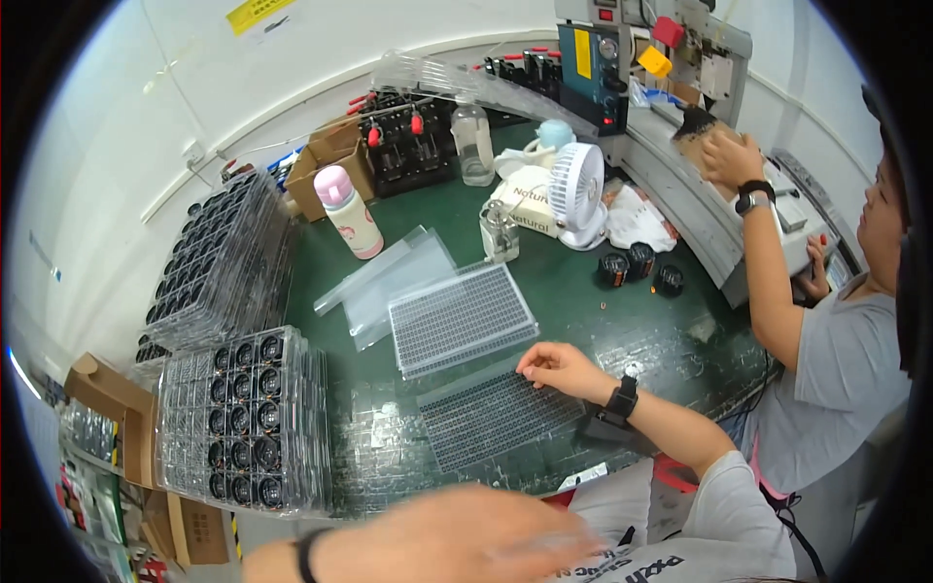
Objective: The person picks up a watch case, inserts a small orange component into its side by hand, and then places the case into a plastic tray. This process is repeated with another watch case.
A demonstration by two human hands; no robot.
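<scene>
The thin grid tray (501, 416) under your right hand (556, 368) lies flat on the green table (573, 291), near its front edge, just in front of a second, lighter grid tray (462, 318) that sits a little higher, on clear plastic sleeves (394, 277). Your right hand rests fingertips-down on the near tray's upper right corner, fingers loosely curled together, pinching nothing. Your left hand (457, 544) sweeps low across the bottom of the view, too blurred to tell whether it is spread or closed.

Expect that tray to be very light and thin, probably moulded plastic: it likely bends if you lift it by one corner, and anything seated in its small cells could spill. Take it by two opposite edges and keep it level; the glossy table gives little friction, so it may slide under a push.

To your left stand stacks of clear blister trays (243, 418) holding round black parts, with more stacks (219, 257) behind. Further back are a pink-capped bottle (348, 209), a small white desk fan (580, 194) and three loose black round parts (637, 267). At your right another person's hand (731, 157) works at a machine (671, 87).
</scene>
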